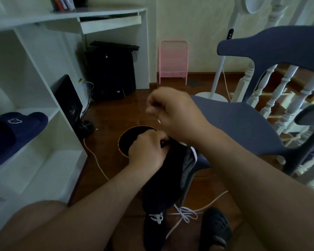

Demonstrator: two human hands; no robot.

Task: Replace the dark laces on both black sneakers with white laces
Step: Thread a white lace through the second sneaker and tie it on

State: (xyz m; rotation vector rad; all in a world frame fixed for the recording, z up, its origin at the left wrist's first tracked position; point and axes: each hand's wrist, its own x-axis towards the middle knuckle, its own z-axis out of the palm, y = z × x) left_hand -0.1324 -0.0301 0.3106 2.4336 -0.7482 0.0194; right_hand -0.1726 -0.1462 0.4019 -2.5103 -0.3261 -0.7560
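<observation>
While the left hand (146, 151) grips the upper of a black sneaker (168, 171) held over the wooden floor (107, 120), fingers curled round it, the right hand (172, 113) is raised just above, fingers pinched on a thin lace that blurs out. A second sneaker (155, 230) with white laces (157, 217) lies below.

Bare wooden floor (112, 115) is lying open beyond the fingertips; a blue chair (243, 124) is crowding their right, white shelving (49, 109) blocking their left.
</observation>
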